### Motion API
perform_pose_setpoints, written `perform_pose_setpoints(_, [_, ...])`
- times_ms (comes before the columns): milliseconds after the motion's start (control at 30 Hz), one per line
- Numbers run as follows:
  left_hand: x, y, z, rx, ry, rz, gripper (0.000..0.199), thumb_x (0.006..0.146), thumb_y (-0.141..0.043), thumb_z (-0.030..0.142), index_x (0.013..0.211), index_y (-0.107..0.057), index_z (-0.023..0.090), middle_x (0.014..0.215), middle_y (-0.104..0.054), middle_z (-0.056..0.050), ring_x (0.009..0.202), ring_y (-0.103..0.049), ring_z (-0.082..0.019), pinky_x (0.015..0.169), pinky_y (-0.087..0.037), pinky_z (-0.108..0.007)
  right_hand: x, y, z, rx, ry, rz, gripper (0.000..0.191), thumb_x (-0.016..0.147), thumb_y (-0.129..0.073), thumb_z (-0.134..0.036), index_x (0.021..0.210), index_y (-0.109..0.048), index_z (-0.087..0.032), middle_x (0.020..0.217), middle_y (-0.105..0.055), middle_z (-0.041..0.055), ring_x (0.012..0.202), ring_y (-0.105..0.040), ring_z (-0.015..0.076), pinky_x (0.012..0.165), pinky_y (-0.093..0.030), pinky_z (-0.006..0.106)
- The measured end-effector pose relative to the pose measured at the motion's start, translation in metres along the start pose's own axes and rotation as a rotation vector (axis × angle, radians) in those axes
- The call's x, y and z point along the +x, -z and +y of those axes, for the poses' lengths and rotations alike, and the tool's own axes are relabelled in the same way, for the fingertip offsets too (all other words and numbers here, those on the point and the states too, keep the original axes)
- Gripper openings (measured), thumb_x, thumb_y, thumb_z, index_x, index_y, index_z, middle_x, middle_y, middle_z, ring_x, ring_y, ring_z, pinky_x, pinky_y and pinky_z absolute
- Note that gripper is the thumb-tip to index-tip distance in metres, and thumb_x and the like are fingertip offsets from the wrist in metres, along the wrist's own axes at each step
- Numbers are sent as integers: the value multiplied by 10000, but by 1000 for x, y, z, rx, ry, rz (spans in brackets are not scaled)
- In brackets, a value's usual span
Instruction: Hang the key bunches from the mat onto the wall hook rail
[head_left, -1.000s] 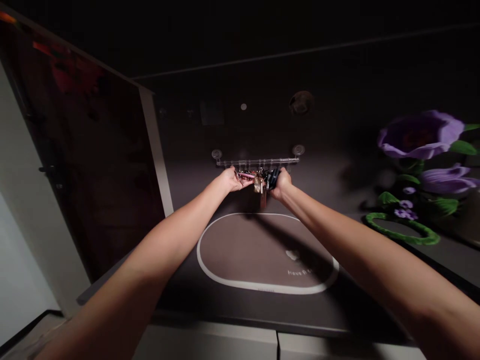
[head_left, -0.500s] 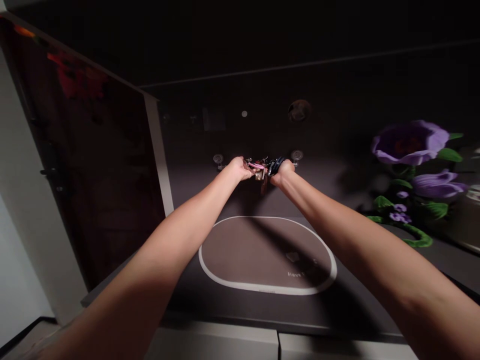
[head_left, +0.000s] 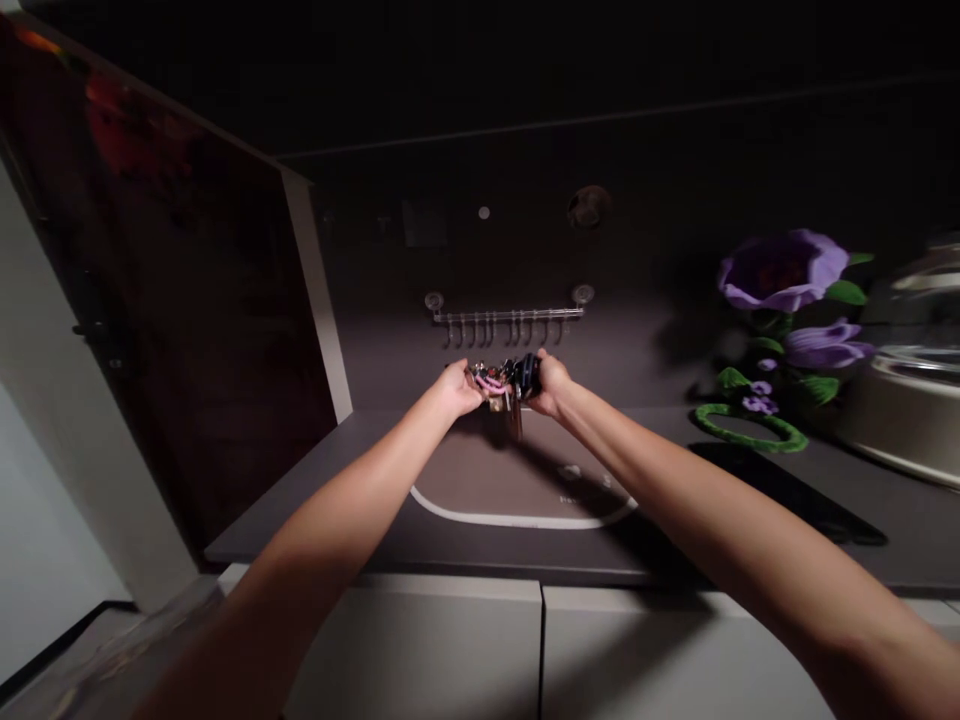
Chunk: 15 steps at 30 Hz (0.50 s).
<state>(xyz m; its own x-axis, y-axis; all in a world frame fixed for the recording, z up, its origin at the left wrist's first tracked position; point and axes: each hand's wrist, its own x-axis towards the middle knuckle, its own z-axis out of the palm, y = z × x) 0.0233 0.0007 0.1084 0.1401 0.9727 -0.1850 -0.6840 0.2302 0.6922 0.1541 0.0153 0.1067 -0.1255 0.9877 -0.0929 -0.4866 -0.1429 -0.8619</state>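
A bunch of keys and key rings [head_left: 495, 385], with a pink strap and a dark blue piece, hangs between my two hands. My left hand [head_left: 459, 390] is closed on the left end of the bunch. On the other side, my right hand [head_left: 552, 384] grips the end near the dark blue piece. Just above them on the dark back wall is a clear rail [head_left: 510, 316] with several small hooks, fixed by a round suction cup at each end. The hooks look bare. Below the hands lies a brown oval mat [head_left: 480, 480] with a white rim.
Purple flowers [head_left: 784, 270] with a green ring base stand at the right, beside a large glass-topped container [head_left: 915, 400]. A black flat object [head_left: 787, 490] lies before them. White cabinet doors [head_left: 420, 640] are below the counter; a dark door [head_left: 202, 330] is at the left.
My hands have come down and away from the rail with the keys, so the rail and its hooks now show. The view has shifted, showing more of the cabinet fronts.
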Motion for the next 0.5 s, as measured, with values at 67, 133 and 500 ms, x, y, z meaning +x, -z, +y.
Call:
perform_pose_setpoints(67, [-3, 23, -16, 16, 54, 41, 295, 900, -200, 299, 824, -439, 144, 697, -543, -65, 627, -573, -183, 606, -515, -390, -15, 5, 20, -43, -92, -9, 243, 897, -291, -366, 811, -408, -171, 590, -523, 8, 503, -528, 129, 459, -485, 272])
perform_pose_setpoints(133, [-4, 42, -27, 73, 93, 68, 261, 896, -234, 284, 769, -423, 156, 641, -522, -42, 566, -553, -163, 583, -512, -366, -24, 12, 33, -148, -180, -35, 180, 885, -352, -288, 789, -427, -155, 578, -533, 16, 500, -532, 127, 443, -478, 254])
perform_pose_setpoints(500, [-10, 93, -24, 855, -326, 87, 52, 786, -497, 203, 757, -488, 160, 691, -573, -27, 664, -580, -151, 696, -477, -344, -14, 85, 33, -1292, 401, 156, 314, 708, -617, -396, 899, -566, -151, 868, -643, 89, 777, -588, 181, 701, -447, 279])
